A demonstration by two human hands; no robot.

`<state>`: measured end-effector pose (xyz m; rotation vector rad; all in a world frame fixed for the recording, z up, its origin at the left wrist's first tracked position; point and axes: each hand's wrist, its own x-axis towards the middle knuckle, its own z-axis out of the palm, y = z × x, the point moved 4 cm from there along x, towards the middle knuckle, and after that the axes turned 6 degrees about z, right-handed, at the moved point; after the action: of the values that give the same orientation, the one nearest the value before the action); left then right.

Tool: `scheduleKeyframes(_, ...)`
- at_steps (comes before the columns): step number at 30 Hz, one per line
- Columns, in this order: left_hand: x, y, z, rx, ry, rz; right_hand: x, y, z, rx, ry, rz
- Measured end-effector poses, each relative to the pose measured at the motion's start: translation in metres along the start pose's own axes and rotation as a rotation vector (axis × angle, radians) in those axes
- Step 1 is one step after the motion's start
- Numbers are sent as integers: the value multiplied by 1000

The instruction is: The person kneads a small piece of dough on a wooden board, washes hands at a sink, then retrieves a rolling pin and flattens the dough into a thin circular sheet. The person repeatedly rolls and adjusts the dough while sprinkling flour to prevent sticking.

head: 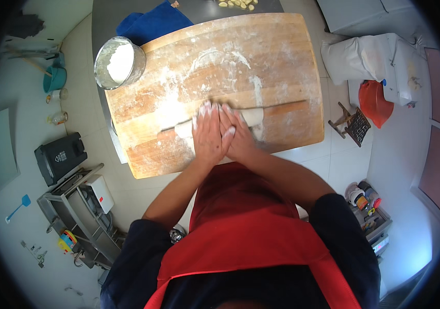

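Observation:
On a floured wooden board lies a wooden rolling pin with a sheet of pale dough wrapped around its middle. The pin's bare ends stick out at both sides of the dough. My left hand and my right hand rest side by side on the wrapped dough, touching each other, palms down. Flour whitens the fingertips. The hands hide the dough's middle; which of them is left and which right follows from the arms on each side.
A bowl of flour stands at the board's upper left corner, beside a blue cloth. Small pale dough pieces lie on the dark table beyond. A small folding stool stands on the floor at the right.

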<state>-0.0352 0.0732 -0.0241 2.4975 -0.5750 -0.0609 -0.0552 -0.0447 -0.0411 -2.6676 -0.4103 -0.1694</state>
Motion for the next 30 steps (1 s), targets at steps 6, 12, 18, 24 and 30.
scheduleKeyframes(6,80,-30,-9,-24,-44,-92,82,25,-5,-11,-188,30)
scheduleKeyframes(12,152,-62,-39,-193,131,-168,162,44,-2,45,-232,226)
scheduleKeyframes(18,49,-44,-30,75,14,12,67,37,-21,84,-155,222)
scheduleKeyframes(24,130,-83,-29,53,3,-145,162,69,-5,-85,-129,247)
scheduleKeyframes(30,178,-105,-43,95,134,-228,215,88,-9,4,74,414)
